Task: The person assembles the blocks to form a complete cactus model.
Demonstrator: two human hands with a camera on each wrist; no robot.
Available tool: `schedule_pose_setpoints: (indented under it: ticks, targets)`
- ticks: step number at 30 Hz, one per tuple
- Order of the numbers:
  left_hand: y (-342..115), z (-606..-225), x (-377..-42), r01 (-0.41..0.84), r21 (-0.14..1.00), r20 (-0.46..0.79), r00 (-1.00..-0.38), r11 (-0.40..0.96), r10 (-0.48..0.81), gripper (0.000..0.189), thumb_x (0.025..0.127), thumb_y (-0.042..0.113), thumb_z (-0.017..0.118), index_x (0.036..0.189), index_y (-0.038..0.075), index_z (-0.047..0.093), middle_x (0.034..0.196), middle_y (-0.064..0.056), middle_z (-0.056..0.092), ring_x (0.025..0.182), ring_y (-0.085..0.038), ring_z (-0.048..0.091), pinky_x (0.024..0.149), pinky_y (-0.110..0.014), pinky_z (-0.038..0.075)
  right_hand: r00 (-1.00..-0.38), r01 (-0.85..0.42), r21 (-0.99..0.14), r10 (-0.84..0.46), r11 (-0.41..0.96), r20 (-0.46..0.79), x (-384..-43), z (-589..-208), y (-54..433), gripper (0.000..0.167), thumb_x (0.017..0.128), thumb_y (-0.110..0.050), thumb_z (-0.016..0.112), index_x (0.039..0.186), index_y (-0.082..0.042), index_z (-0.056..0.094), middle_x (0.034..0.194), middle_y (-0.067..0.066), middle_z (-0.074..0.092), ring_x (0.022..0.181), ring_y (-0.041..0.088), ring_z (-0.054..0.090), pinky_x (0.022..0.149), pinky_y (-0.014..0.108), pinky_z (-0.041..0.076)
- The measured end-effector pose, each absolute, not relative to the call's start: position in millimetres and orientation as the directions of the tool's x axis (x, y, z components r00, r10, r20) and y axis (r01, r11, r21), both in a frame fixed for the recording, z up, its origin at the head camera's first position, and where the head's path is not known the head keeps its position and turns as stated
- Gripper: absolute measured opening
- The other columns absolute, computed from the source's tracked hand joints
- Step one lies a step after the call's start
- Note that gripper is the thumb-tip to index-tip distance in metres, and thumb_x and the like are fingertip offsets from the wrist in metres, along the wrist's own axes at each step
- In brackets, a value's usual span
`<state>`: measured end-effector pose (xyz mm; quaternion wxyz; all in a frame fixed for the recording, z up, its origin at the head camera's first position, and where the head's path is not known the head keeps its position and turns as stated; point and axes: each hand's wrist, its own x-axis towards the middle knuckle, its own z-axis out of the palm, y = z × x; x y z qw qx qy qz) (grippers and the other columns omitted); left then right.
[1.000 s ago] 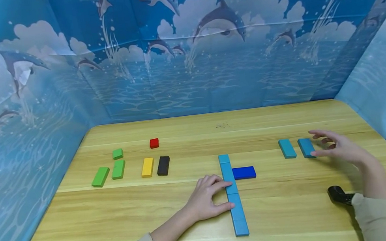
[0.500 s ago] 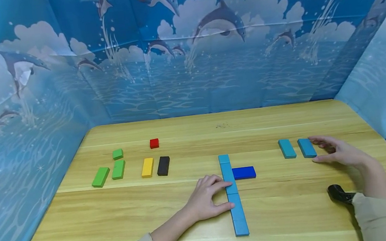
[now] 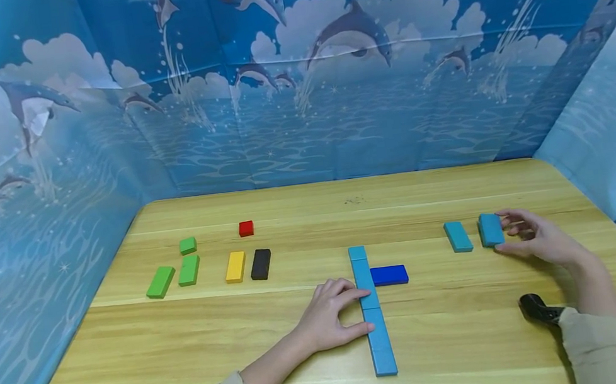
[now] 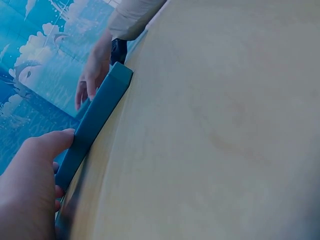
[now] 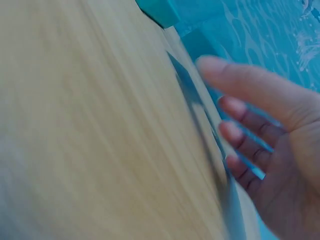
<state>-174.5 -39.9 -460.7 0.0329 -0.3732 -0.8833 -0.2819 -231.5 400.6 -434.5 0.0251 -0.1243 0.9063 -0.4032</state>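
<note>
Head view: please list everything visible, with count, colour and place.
Block row: one, light blue, centre; block count unclear
Crosswise block: one, dark blue, right of row
Loose blocks: two, light blue, right
Leftmost blocks: three, green, left
Yellow block: one, left of centre
Black block: one, beside yellow
Red block: one, behind these
Table: one, yellowish wood, underneath
Sheet: one, blue, around table
Black devices: two, near sleeves
Sleeves: two, beige, lower edge
Left hand: one, touching row
Right hand: one, gripping a loose block

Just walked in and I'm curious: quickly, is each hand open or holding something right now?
Left hand: open, touching the row of light-blue blocks.
Right hand: closed, holding the tilted, rightmost light-blue block.
</note>
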Motion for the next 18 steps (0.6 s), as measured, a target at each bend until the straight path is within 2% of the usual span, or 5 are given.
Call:
schedule_pose_setpoints:
  ticks: [3, 5, 11, 18]
  targets:
    - [-40.1, -460.9, -174.4, 0.677, 0.476, 0.268, -0.719, 0.561, 0.641, 0.052, 0.08, 0.049, 0.063, 0.125, 0.023, 0.057, 0.111, 0.005, 0.051, 0.104, -0.01, 0.043, 0.095, -0.033, 0.032, -0.967, -0.239, -0.76, -0.215, 0.604, 0.134, -233.1, -431.0, 392.0, 0.061, 0.083, -0.008, 0.067, 0.134, -0.001, 0.034, 0.109, -0.007, 0.043, 0.088, 0.003, 0.045, 0.068, 0.015, 0.04]
    - [-40.2, -460.8, -174.4, 0.677, 0.478, 0.266, -0.719, 0.56, 0.642, 0.052, 0.08, 0.049, 0.062, 0.125, 0.023, 0.056, 0.112, 0.005, 0.051, 0.104, -0.01, 0.043, 0.095, -0.033, 0.032, -0.962, -0.265, -0.773, -0.217, 0.577, 0.168, -234.9, -425.8, 382.3, 0.061, 0.082, -0.006, 0.067, 0.133, -0.001, 0.035, 0.109, -0.009, 0.043, 0.089, 0.005, 0.045, 0.068, 0.014, 0.039]
    - [-40.2, -459.5, -174.4, 0.675, 0.479, 0.259, -0.72, 0.561, 0.644, 0.053, 0.08, 0.049, 0.062, 0.125, 0.022, 0.056, 0.112, 0.005, 0.052, 0.105, -0.011, 0.043, 0.095, -0.033, 0.032, -0.947, -0.291, -0.804, -0.275, 0.518, 0.166, -241.9, -411.7, 345.0, 0.06, 0.082, -0.006, 0.067, 0.132, 0.002, 0.034, 0.108, 0.002, 0.044, 0.087, 0.013, 0.045, 0.066, 0.019, 0.04]
    - [-40.6, -460.1, -175.4, 0.674, 0.48, 0.257, -0.72, 0.561, 0.644, 0.053, 0.08, 0.049, 0.062, 0.126, 0.023, 0.056, 0.113, 0.005, 0.051, 0.106, -0.011, 0.043, 0.095, -0.033, 0.032, -0.914, -0.319, -0.8, -0.387, 0.507, 0.12, -255.3, -414.0, 305.0, 0.062, 0.081, -0.009, 0.068, 0.133, 0.002, 0.035, 0.107, 0.012, 0.045, 0.087, 0.022, 0.046, 0.067, 0.023, 0.041]
